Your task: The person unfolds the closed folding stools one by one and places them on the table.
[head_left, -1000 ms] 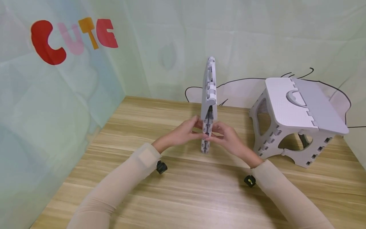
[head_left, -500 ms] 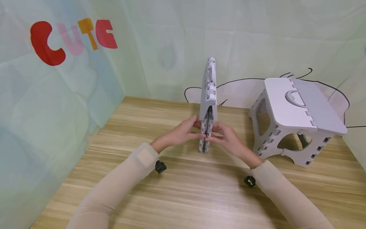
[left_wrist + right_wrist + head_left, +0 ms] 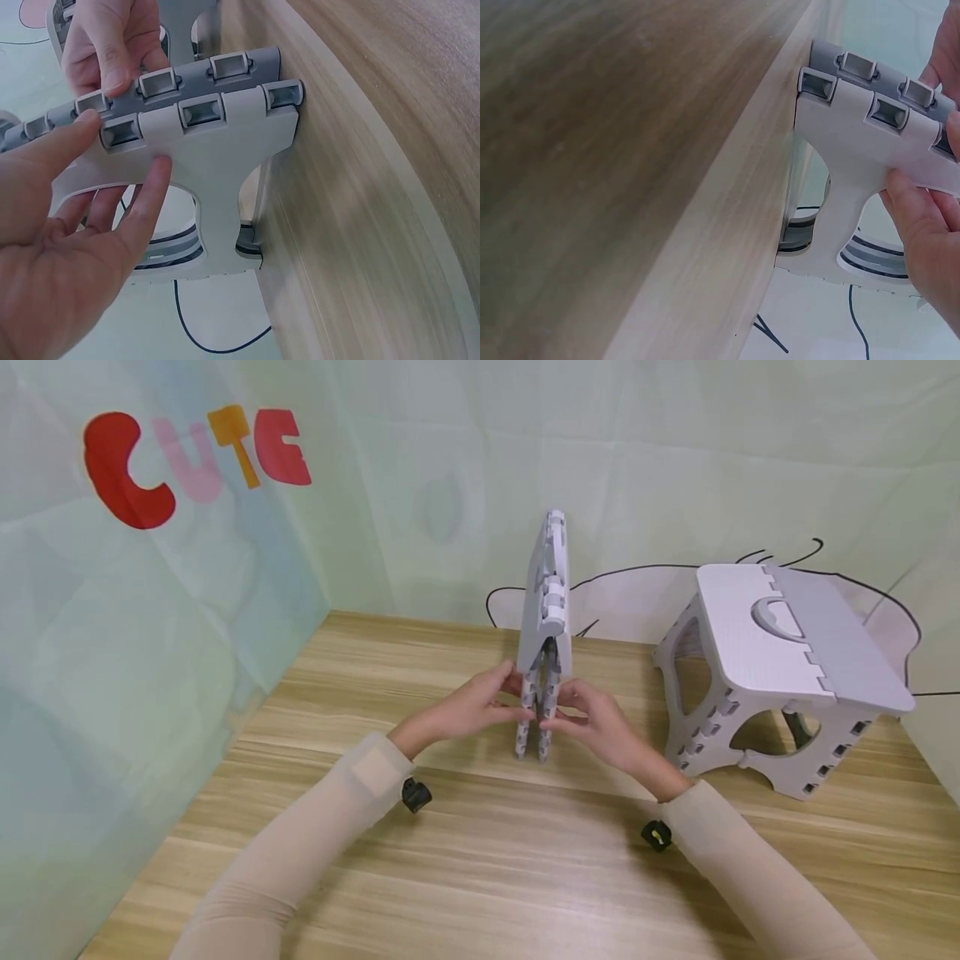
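Note:
A grey-and-white folding stool (image 3: 534, 593), mostly folded, stands upright on the wooden table in the middle of the head view. Its two leg panels are a narrow gap apart at the bottom. My left hand (image 3: 472, 706) grips the edge of the left panel, thumb on the hinged edge and fingers around the side. On the opposite panel, my right hand (image 3: 600, 727) has a similar hold. In the left wrist view the leg panel (image 3: 217, 142) shows a cut-out, with some left fingers reaching through it. The right wrist view shows the right panel (image 3: 847, 142) with its foot at the tabletop.
A second folding stool (image 3: 765, 677), unfolded, stands on the table (image 3: 525, 860) to the right. A printed cloth backdrop (image 3: 420, 510) rises behind and at the left, with colourful letters. Small black devices hang at both wrists.
The stool's leg panels have parted slightly at the bottom. My left hand has shifted a little left with the left panel, while the right hand has stayed nearly still.

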Available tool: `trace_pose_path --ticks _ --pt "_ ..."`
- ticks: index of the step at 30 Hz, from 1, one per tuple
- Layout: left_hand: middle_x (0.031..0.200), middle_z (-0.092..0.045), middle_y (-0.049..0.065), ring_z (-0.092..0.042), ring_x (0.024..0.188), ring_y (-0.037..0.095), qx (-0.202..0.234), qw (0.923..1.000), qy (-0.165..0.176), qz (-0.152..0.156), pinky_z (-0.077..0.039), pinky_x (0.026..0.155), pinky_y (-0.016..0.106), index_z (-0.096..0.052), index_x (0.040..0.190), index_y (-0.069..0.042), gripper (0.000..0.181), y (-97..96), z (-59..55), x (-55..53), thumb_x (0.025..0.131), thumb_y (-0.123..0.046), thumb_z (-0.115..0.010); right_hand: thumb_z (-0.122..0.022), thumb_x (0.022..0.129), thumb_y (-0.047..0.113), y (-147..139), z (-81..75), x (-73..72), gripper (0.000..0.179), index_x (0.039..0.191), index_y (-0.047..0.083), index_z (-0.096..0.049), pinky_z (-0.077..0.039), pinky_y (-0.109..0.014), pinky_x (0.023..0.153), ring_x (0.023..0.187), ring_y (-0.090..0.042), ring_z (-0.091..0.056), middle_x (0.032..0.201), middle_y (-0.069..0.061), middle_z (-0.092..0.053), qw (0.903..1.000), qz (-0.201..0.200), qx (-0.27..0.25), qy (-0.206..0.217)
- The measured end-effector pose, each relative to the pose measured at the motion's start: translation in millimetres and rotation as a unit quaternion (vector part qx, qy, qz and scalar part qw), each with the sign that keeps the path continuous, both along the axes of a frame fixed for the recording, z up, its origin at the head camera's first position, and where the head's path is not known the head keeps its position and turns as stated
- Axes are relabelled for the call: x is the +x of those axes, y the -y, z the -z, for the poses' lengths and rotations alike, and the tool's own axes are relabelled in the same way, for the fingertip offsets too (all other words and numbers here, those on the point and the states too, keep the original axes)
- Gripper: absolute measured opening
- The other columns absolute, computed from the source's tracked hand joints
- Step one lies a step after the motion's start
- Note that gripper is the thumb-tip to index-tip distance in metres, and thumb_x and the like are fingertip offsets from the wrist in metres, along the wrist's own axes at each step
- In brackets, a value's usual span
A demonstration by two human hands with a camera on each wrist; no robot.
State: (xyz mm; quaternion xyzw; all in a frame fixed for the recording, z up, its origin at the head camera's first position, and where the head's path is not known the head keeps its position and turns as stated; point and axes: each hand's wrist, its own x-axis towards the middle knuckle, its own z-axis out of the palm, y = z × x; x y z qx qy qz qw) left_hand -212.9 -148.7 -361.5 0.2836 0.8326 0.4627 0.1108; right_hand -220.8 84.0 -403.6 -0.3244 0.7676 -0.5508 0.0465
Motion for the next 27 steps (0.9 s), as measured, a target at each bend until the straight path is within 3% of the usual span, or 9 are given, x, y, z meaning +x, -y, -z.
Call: trace_pose_path --ticks 20,27 --pt "0.128 -0.058 0.018 -0.057 0.119 0.029 -0.004 1.0 -0.002 0.008 -0.05 0.098 0.041 -0.04 0.137 0.002 0.052 15.2 -3.9 1.5 0.095 -0.007 -0.068 -0.076 0.085 0.0 1 -2.3 2.3 0.042 0.12 -0.009 -0.054 -0.052 -0.038 0.095 0.117 -0.038 -0.06 0.122 -0.024 -0.062 1.0 0.006 0.007 0.001" --pt "0.127 -0.057 0.018 -0.057 0.119 0.029 -0.004 1.0 -0.002 0.006 -0.051 0.096 0.039 -0.039 0.138 0.002 0.053 20.6 -3.7 0.9 0.095 -0.007 -0.069 -0.075 0.085 -0.003 2 -2.1 3.4 0.04 0.118 -0.01 -0.054 -0.052 -0.04 0.095 0.116 -0.039 -0.06 0.12 -0.025 -0.062 1.0 0.005 -0.004 -0.002"
